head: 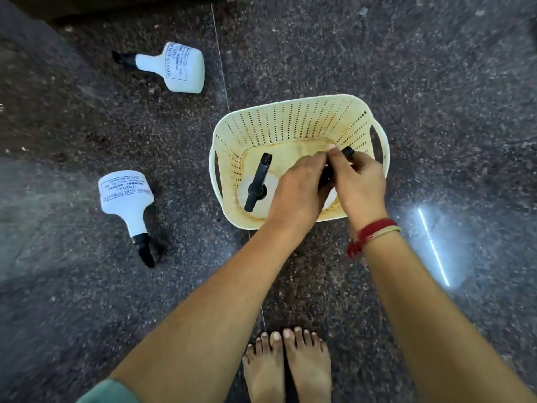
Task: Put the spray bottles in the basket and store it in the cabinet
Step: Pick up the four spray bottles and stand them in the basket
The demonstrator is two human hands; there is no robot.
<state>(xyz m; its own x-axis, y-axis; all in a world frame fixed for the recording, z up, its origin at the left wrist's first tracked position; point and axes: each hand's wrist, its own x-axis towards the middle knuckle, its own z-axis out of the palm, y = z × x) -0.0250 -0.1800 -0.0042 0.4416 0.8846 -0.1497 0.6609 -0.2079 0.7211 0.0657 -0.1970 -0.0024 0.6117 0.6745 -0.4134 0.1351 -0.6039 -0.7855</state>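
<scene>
A cream perforated basket (290,117) stands on the dark floor. One white spray bottle (258,187) with a black trigger head stands upright inside it at the left. My left hand (299,193) and my right hand (359,184) are both inside the basket, closed around the black head of a second spray bottle (347,152) whose white body is mostly hidden under them. Two more white spray bottles lie on their sides on the floor: one at the far left (177,66), one nearer at the left (125,196).
The floor is dark speckled stone with a thin seam line (220,68) running past the basket. My bare feet (290,367) are just below the basket. A dark edge, possibly furniture, runs along the top left (87,7).
</scene>
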